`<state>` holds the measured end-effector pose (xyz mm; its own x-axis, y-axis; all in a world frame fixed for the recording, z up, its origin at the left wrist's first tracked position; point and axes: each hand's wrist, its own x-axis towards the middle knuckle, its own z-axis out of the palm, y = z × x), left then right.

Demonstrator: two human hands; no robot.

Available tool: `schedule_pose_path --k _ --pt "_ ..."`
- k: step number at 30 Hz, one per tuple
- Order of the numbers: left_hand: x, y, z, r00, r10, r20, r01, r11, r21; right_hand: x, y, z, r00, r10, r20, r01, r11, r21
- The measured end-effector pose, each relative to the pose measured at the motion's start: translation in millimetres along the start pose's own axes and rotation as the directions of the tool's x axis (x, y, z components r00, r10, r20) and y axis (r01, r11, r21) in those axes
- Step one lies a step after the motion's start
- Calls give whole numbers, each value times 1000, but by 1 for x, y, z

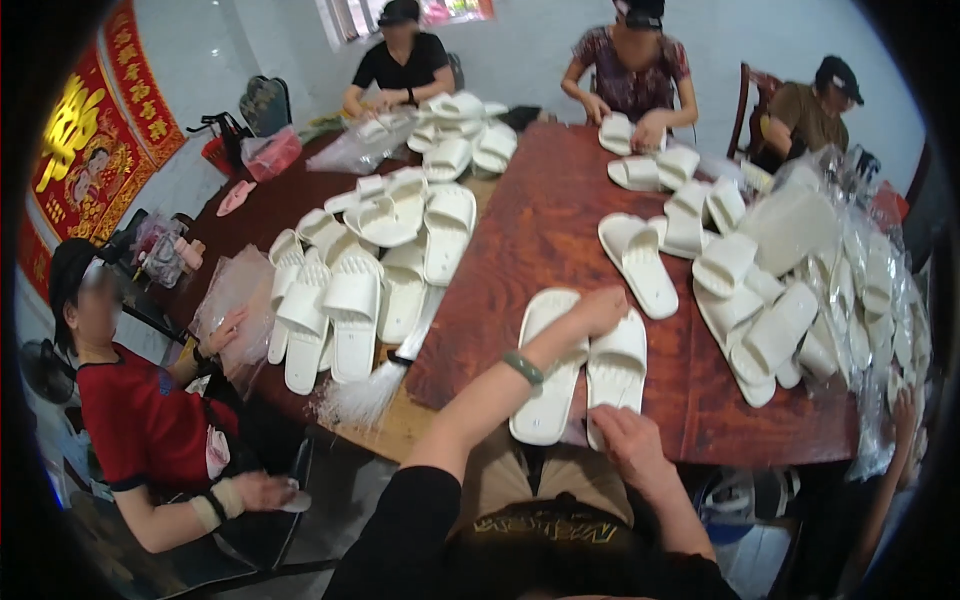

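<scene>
Two white slippers lie side by side at the near edge of the reddish wooden table (545, 225). My left hand (600, 308) rests on the far end of the left slipper (545, 375), fingers curled over its strap; a green bangle sits on that wrist. My right hand (628, 440) grips the near heel of the right slipper (617, 365) at the table's edge.
Piles of white slippers (370, 270) cover the table's left and right (760, 300), with bagged ones (880, 290) at far right. Clear bags (235, 300) lie at left. A person in red (140, 420) sits at my left, three others at the far side.
</scene>
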<state>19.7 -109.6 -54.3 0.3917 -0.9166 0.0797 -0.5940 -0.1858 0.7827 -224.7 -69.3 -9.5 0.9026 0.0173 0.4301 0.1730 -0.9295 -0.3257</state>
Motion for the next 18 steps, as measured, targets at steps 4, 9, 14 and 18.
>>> schedule_pose_path --k 4,9,14,18 --pt "25 -5 -9 993 115 -18 -104 948 302 -1 3 2 1000 4 -20 -4 1000 -27" --pt "21 -3 -27 998 -30 51 30 1000 2 12 12 13 996 -72 -49 75 995 70" --pt "8 11 -26 989 -123 86 129 989 -71 9 21 10 999 -40 -29 43 992 117" --pt "6 20 -28 989 -102 108 107 993 -40 19 38 4 996 -7 -85 24 980 198"
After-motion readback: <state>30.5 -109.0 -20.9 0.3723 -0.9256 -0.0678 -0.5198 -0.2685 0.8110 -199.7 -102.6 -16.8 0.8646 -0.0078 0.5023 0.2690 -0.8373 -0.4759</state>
